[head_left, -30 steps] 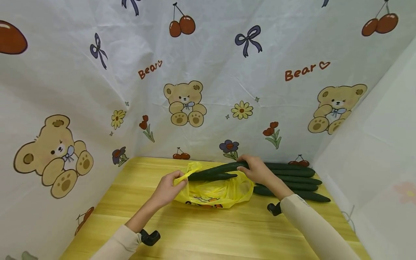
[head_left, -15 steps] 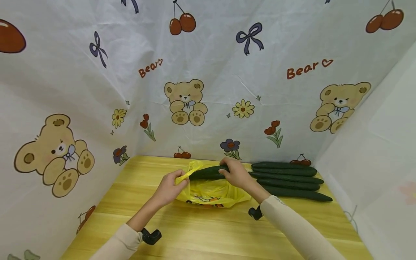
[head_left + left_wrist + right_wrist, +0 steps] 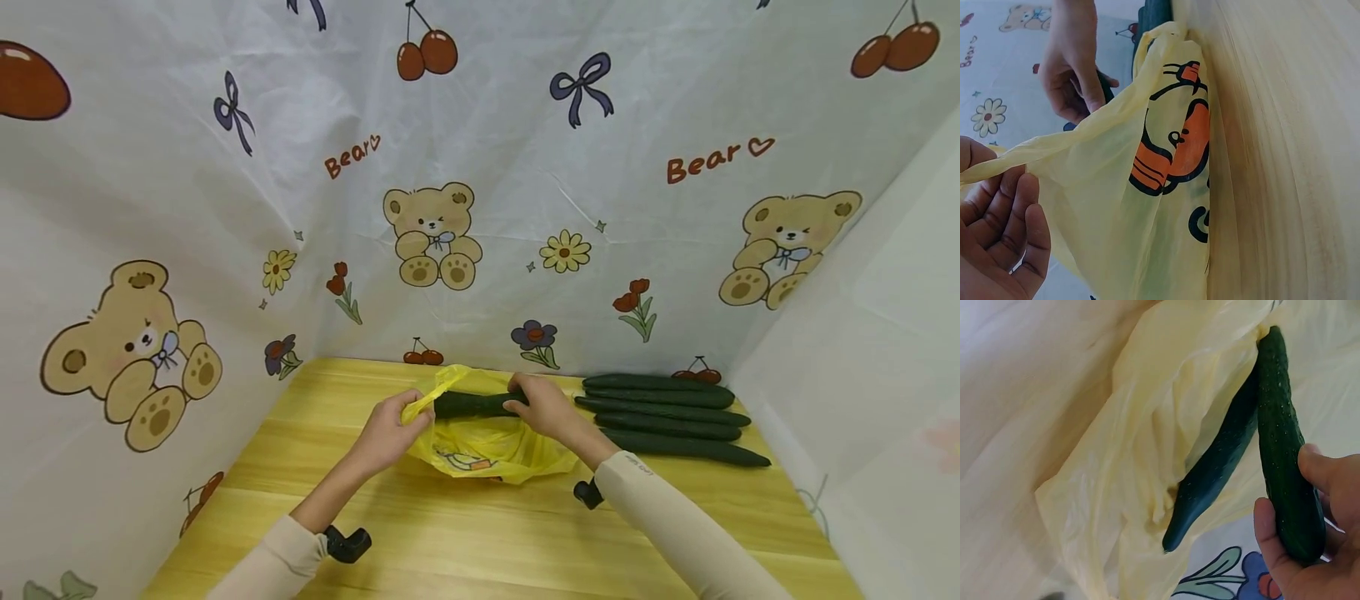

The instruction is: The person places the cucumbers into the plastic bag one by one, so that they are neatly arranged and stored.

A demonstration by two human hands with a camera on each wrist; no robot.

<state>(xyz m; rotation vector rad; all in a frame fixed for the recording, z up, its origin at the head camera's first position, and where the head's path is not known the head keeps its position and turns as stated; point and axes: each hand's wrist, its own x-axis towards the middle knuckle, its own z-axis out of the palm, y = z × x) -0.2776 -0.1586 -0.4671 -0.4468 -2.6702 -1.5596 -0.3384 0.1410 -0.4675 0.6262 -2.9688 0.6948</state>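
Note:
A thin yellow plastic bag (image 3: 487,462) with a printed cartoon lies on the table, its mouth held apart. My left hand (image 3: 393,429) grips one of its handles, the twisted strip running through the fingers in the left wrist view. With my right hand (image 3: 547,410) I hold a dark green cucumber (image 3: 1285,450) by its near end. Its far end reaches into the bag's mouth. Another cucumber (image 3: 1213,475) lies within the bag beside it, seen in the right wrist view.
Several more cucumbers (image 3: 667,421) lie side by side on the wooden table (image 3: 465,542) at the right. A white cloth (image 3: 495,150) printed with bears hangs behind the table, and further white sheeting stands at both sides.
My right hand has moved left and slightly down, carrying the cucumber further into the bag's mouth. The left hand has kept its grip on the handle in nearly the same place.

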